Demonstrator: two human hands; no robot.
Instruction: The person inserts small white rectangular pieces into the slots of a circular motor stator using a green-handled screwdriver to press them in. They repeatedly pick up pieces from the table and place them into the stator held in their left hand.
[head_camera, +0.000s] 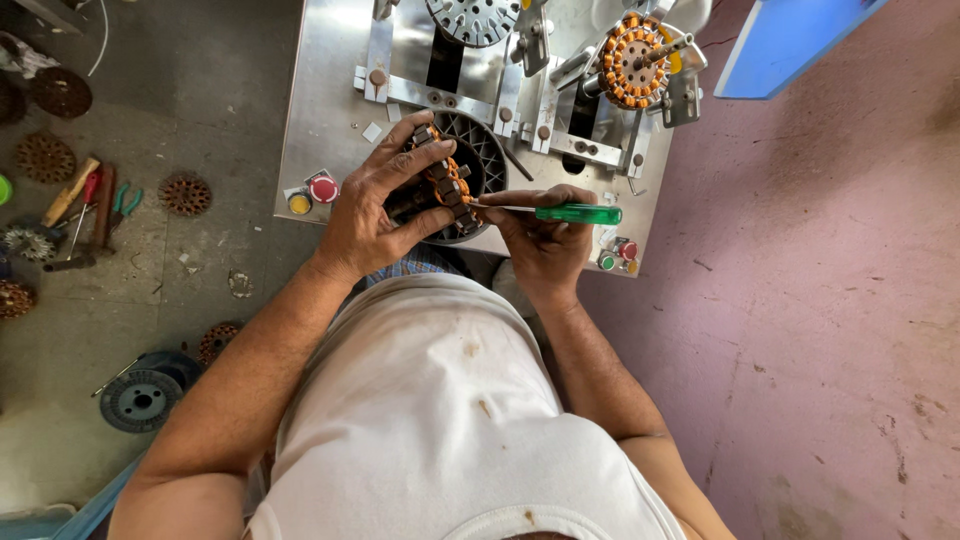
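Copper-wound motor core (447, 183), ring-shaped, dark steel with orange windings; lies at the near edge of the steel bench (320, 120), over a round black slotted cradle (487, 152). Left hand (375, 205) spread over the core, fingers curled on its rim, pressing it down. Right hand (540, 235) closed on a green-handled screwdriver (560, 213), tip at the windings. Judged heavy and rigid; wire fine and easily nicked, so best gripped by the steel rim, not the coils. Second wound core (632, 62) mounted at the far right corner. Red and yellow buttons (311, 195) at the near left corner; loose cores and pliers (122, 203) on the floor.
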